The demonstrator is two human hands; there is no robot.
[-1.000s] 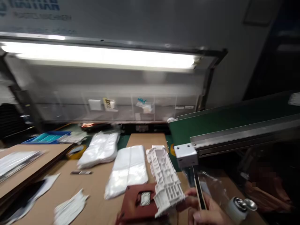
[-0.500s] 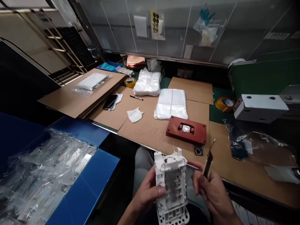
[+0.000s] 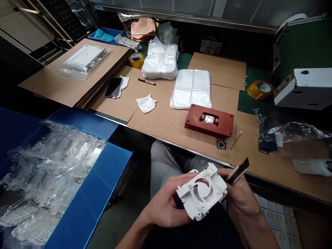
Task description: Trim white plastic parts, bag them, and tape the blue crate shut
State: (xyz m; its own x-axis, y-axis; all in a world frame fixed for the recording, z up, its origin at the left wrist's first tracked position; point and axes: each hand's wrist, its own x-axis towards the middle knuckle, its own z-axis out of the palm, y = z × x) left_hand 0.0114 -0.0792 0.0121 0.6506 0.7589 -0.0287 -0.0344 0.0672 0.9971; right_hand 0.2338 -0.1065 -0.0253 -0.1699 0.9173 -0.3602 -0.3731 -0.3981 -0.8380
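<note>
The left hand [image 3: 163, 207]'s leftward path is blocked by a blue bin [image 3: 88, 193]; the right hand [image 3: 241, 197]'s far path is blocked by the steel-edged table [image 3: 181, 148], just beyond.

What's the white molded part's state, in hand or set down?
In hand: the white molded part is cradled by the left hand, with the right hand at its edge, also gripping a dark-bladed tool.

Matt white plastic moulding [image 3: 188, 197], rough brown cardboard sheets [image 3: 160, 119]
</note>
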